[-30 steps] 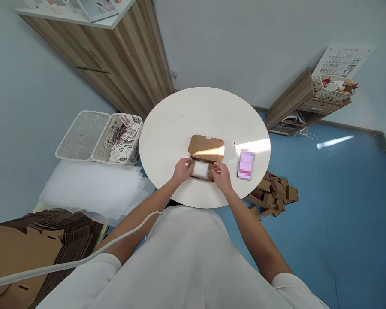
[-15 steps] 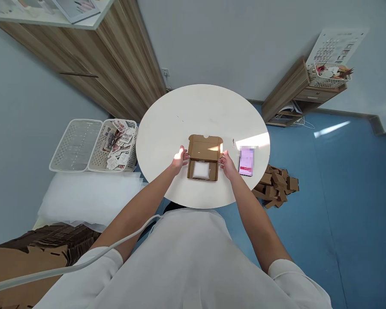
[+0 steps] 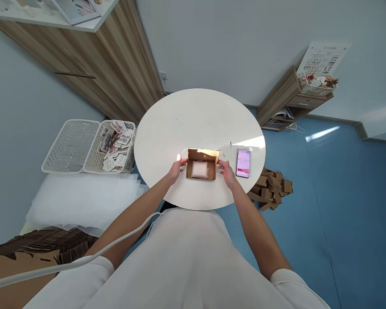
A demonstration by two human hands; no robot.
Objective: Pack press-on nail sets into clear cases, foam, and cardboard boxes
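A small brown cardboard box [image 3: 214, 170] sits on the round white table [image 3: 196, 120], near its front edge. Its lid stands tilted up over the tray. Inside lies a white padded pouch [image 3: 200, 169]. My left hand [image 3: 176, 168] grips the box's left side, fingertips on the lid's corner. My right hand [image 3: 227, 170] holds the right side, fingers on the lid's other corner.
A phone [image 3: 243, 163] with a lit screen lies right of the box. Several folded brown boxes [image 3: 272, 187] lie heaped on the blue floor. At left stand two white baskets [image 3: 73, 146], one with packets, by clear bags [image 3: 80, 197] and flat cardboard [image 3: 35, 249].
My hands moved from the pouch to the box's two sides. The lid, lying flat open before, has swung up toward the tray.
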